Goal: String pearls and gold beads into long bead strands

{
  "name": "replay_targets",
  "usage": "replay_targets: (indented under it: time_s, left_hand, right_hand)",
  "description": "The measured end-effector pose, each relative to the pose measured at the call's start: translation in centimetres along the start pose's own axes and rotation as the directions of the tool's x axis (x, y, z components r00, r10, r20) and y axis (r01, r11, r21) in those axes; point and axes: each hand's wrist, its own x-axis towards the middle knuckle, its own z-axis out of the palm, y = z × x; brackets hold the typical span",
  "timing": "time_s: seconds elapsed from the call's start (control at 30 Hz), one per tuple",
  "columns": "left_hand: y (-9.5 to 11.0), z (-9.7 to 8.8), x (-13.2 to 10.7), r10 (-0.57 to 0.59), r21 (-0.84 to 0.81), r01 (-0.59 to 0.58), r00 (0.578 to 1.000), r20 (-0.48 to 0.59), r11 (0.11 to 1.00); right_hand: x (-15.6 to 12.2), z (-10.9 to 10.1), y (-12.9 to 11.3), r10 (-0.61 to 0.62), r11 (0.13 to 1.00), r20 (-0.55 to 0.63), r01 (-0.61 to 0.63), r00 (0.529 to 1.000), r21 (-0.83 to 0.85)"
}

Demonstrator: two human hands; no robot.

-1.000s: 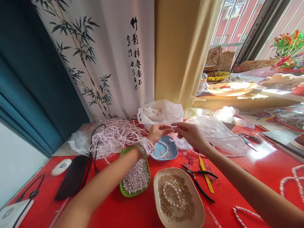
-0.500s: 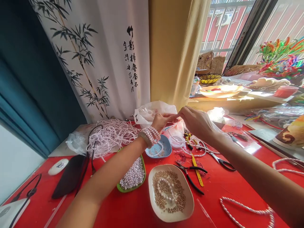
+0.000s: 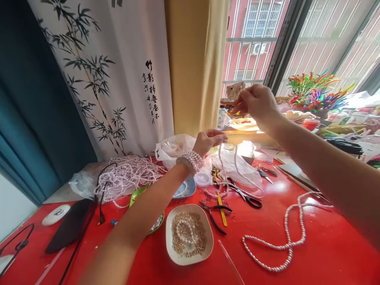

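Note:
My left hand [image 3: 209, 142], with several pearl bracelets [image 3: 191, 160] round its wrist, is pinched at the end of a pink pearl bead strand [image 3: 221, 160]. That strand hangs down to the table beside the scissors. A second length of beads [image 3: 236, 160] rises near the fingers; where its top ends I cannot tell. My right hand [image 3: 258, 105] is raised higher and to the right, its fingers pressed together. Whatever it holds, perhaps too fine to see, is hidden. Below lies a cream dish [image 3: 209, 247] of gold beads with a pearl loop [image 3: 188, 233] on top.
A heap of pearl strands [image 3: 127, 178] lies at the back left, near a black phone [image 3: 68, 225]. Green [image 3: 133, 198] and blue [image 3: 192, 188] dishes sit partly behind my left arm. Pliers [image 3: 213, 219], yellow tweezers [image 3: 222, 209], scissors [image 3: 252, 201] and a long bead strand [image 3: 276, 269] lie rightward.
My hands, together before, are now apart: the right has risen up and to the right. Bead strands now hang below my left hand. The view has turned right.

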Motion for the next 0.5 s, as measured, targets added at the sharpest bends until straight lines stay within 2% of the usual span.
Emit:
replay_targets:
  time_s: [0.1, 0.2, 0.4, 0.5]
  left_hand:
    - [1.6, 2.1, 1.0, 0.132, 0.058, -0.133, 0.991, 0.012, 0.989]
    - [2.5, 3.2, 1.5, 0.215, 0.12, -0.213, 0.977, -0.001, 0.97]
    - [2.7, 3.4, 1.3, 0.214, 0.21, -0.209, 0.977, 0.002, 0.955]
    - [3.8, 4.1, 1.4, 0.203, 0.227, -0.199, 0.979, 0.008, 0.953]
  right_hand:
    - [1.4, -1.0, -2.0, -0.049, 0.998, -0.083, 0.052, 0.995, 0.036]
    - [2.2, -1.9, -3.3, -0.077, 0.992, -0.124, 0.089, 0.989, 0.089]
    - [2.0, -2.9, -2.9, -0.094, 0.982, -0.148, 0.116, 0.985, 0.15]
    - [2.5, -3.1, -3.4, -0.126, 0.968, -0.179, 0.161, 0.976, 0.195]
